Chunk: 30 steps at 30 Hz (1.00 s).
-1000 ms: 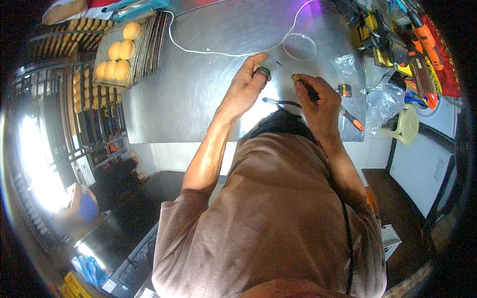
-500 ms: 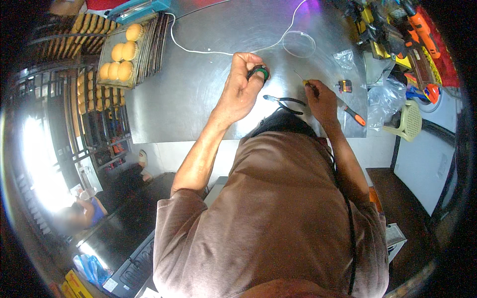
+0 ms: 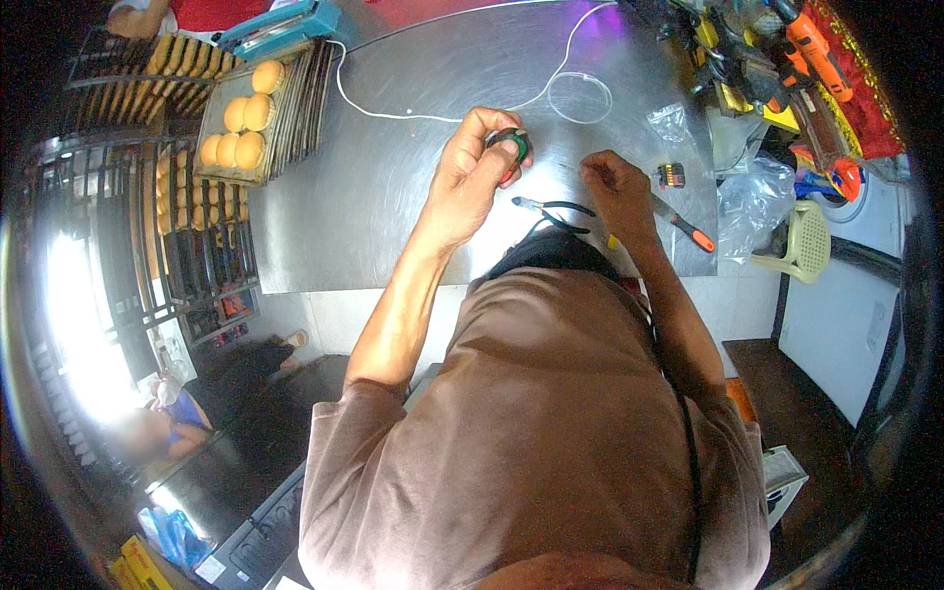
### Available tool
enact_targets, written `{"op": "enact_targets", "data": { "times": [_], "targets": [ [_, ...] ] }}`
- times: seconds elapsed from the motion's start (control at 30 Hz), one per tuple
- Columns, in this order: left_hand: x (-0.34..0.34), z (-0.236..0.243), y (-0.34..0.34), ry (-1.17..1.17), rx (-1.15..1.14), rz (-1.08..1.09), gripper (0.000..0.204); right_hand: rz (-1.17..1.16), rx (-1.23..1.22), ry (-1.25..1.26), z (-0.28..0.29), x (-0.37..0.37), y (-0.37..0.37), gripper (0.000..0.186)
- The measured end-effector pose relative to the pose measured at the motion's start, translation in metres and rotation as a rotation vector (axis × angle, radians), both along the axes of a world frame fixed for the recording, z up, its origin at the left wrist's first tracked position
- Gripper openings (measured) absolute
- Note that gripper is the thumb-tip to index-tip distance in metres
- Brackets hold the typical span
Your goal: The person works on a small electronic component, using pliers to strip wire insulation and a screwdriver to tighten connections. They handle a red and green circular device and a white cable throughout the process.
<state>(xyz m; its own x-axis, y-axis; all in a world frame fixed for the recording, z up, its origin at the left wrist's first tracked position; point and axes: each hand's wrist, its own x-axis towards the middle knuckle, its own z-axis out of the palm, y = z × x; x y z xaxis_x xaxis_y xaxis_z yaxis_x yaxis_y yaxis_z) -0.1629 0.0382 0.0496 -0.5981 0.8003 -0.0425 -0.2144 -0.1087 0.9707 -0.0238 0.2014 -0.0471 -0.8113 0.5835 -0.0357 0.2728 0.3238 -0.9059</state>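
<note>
My left hand (image 3: 470,182), raised over the steel table (image 3: 393,231), closes its thumb and fingers round a small round black-and-green piece (image 3: 512,146). A bit of red shows beneath that piece. My right hand (image 3: 619,195) is to the right with its fingers curled into a pinch; whatever they hold, if anything, is hidden. A small yellow end (image 3: 614,241) shows just below it, close to my body. Between my hands lie black-handled pliers (image 3: 553,206) with their handles spread. Right of my right hand is a flat-bladed tool with an orange-and-black handle (image 3: 695,234).
A small black-and-yellow case (image 3: 672,175) and a clear plastic bag (image 3: 669,123) lie at the right. A white cord (image 3: 405,116) crosses the far table. Stacked trays with buns (image 3: 246,116) stand at left. Orange power tools (image 3: 818,49) crowd the right. Another person (image 3: 182,423) is lower left.
My right hand no longer shows the yellow-handled screwdriver at its fingertips; a yellow end now shows below the hand. My left hand still grips the round piece, slightly turned, with red now visible.
</note>
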Motion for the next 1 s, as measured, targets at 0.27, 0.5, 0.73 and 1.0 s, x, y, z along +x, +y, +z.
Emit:
{"op": "enact_targets", "data": {
  "times": [0.27,0.5,0.73,1.0],
  "targets": [
    [0.006,0.006,-0.004,-0.178,0.151,-0.055,0.016,0.064,-0.297,0.101,0.015,0.001,-0.017,0.015],
    [0.008,-0.003,-0.012,-0.268,0.056,-0.067,0.016,0.051,-0.391,0.169,0.075,-0.009,-0.018,0.016],
    [0.022,0.002,-0.002,-0.08,-0.012,0.088,0.01,0.078,-0.466,0.328,0.082,-0.02,-0.03,0.015],
    [0.023,0.006,0.01,-0.303,0.02,0.226,0.008,0.082,-0.421,0.253,0.072,-0.03,-0.032,0.017]
  ]
}}
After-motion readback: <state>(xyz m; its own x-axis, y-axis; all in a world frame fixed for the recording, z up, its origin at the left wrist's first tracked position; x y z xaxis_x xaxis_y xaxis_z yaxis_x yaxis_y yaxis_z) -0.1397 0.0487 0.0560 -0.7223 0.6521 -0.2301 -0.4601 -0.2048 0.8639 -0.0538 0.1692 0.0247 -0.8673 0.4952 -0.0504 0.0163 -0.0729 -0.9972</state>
